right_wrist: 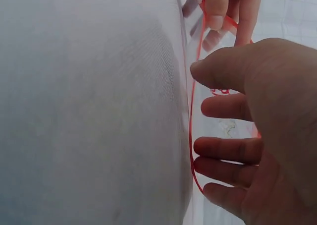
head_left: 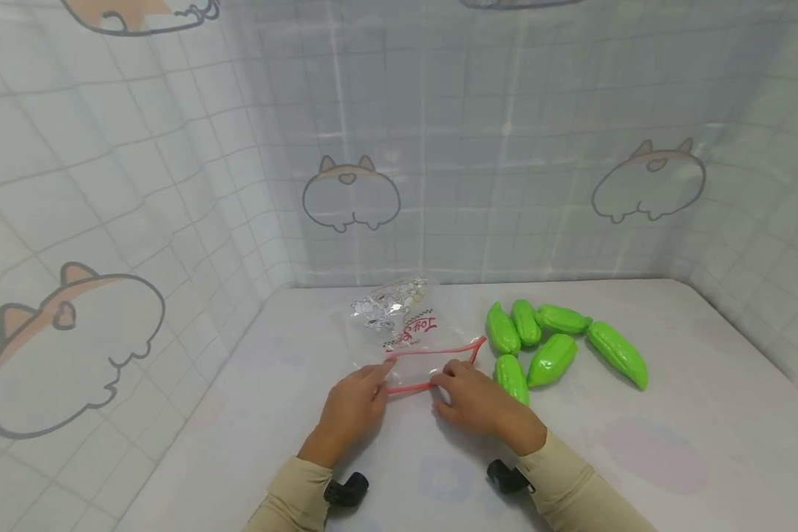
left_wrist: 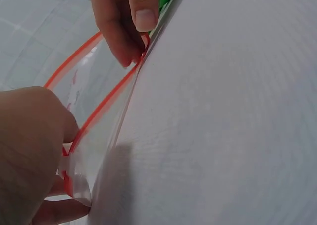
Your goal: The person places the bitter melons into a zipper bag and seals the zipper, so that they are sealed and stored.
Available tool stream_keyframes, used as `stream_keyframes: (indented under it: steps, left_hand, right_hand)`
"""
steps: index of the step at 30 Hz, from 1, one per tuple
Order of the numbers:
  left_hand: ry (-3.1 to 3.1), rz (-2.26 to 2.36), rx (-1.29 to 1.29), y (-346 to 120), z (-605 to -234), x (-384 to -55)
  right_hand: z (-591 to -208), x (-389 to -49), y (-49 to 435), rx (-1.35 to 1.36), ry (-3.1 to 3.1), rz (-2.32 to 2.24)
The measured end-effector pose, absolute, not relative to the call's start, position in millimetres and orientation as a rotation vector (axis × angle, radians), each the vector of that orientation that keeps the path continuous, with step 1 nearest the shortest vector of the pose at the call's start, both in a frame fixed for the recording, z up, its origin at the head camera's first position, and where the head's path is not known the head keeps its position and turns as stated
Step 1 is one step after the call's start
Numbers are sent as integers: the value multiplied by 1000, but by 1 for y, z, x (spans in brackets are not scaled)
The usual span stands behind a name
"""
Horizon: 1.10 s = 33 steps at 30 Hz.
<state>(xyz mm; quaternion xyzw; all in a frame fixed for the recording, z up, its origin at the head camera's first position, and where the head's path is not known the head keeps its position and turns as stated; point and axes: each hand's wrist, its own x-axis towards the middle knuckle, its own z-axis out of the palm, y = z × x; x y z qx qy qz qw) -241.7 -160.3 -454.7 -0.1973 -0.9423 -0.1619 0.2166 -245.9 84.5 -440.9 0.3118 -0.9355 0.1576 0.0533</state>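
Note:
A clear zip bag [head_left: 419,366] with red zip strips and red lettering lies on the table, its mouth parted toward me. My left hand [head_left: 355,403] pinches the left corner of the mouth, as the left wrist view also shows. At the front strip is my right hand [head_left: 472,399]. Its fingers [right_wrist: 225,148] reach over the red strip, fairly straight, and the thumb stands apart from them. Crinkled shiny clear plastic [head_left: 389,304] with dark printed figures shows at the bag's far end; whether it is inside, I cannot tell.
Several glossy green pod-shaped pieces [head_left: 552,360] lie together to the right of the bag, the nearest [head_left: 510,378] close beside my right hand. White tiled-pattern sheets [head_left: 492,185] with cartoon animals enclose the white table [head_left: 638,451] at the back and both sides.

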Motion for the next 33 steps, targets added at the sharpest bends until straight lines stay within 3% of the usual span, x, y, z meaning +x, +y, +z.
stream_keyframes:
  steps: [8, 17, 33]
  left_hand:
    - [-2687, -371, -533, -157, -453, -241]
    - [-2728, -406, -487, -154, -450, -241]
    - [-2721, -423, -453, -157, -450, -243]
  right_hand:
    - [-435, -240, 91, 979, -2720, 541]
    - [-426, -230, 116, 781, -2594, 603]
    - [-424, -219, 166, 658, -2356, 716]
